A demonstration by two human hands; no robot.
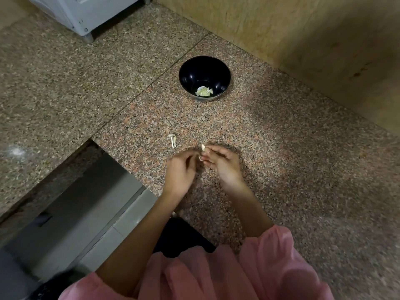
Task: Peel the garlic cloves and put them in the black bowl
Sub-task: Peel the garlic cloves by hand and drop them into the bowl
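A black bowl point(204, 77) stands on the speckled granite counter, holding several peeled pale garlic cloves point(204, 91) at its bottom. Nearer to me, my right hand point(223, 164) pinches a pale garlic clove point(203, 147) at its fingertips. My left hand point(180, 173) sits close beside it with curled fingers, and a small pale scrap of skin shows between the two hands. Whether the left fingers grip that scrap is blurred. A garlic stem with skin bits point(172, 140) lies on the counter just left of the hands.
The granite counter point(292, 169) ends at a stepped edge on the left, with grey floor tiles below. A tan wall runs along the back right. A white appliance point(86, 14) stands at the back left. Pink sleeves fill the bottom.
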